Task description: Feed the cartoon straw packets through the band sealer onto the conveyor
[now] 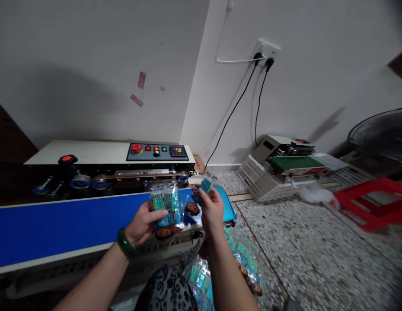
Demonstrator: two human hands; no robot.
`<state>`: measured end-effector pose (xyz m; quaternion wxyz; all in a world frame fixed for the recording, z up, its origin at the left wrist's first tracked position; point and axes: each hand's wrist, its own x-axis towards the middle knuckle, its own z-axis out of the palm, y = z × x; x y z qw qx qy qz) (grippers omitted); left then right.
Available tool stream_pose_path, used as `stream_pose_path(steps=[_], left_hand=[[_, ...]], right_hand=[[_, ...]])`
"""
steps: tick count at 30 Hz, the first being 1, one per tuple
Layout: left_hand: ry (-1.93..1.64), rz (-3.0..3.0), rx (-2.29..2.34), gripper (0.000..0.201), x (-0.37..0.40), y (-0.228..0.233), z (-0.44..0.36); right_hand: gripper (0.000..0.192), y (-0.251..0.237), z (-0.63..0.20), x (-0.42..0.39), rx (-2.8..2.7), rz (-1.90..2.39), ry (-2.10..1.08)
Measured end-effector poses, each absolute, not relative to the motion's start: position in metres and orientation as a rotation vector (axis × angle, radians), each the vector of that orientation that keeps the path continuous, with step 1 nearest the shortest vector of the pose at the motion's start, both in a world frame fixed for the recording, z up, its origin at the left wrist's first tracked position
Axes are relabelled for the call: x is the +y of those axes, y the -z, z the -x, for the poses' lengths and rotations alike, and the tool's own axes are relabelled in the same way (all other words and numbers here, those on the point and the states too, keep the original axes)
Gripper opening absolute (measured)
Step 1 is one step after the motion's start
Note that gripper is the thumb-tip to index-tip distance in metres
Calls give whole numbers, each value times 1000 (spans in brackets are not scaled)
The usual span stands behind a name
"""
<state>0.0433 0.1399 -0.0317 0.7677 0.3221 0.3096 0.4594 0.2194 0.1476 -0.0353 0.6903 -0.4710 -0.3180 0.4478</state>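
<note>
Left hand (143,224) grasps a clear packet (165,206) over the blue belt (58,224) while right hand (211,207) pinches what seems a small sachet (206,185), probably mid-filling, needing careful insertion.

Glossy clear plastic packet (164,203), matt blue belt (58,222), painted metal sealer housing (90,152), speckled polished terrazzo floor (301,242).
</note>
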Motion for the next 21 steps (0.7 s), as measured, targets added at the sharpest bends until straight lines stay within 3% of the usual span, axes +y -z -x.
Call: stream_pose_path(steps=[13,18,21], left_hand=[[-1033,-683,682,33,144,23,-17],[-1006,-701,655,33,144,27,-17],[-950,-706,606,34,143,28,-19]], right_hand=[[13,63,-247,201,-739,1378,-1373],[20,54,-227,200,-796,1319,-1272],[34,46,-212,179,-965,1059,-1476]])
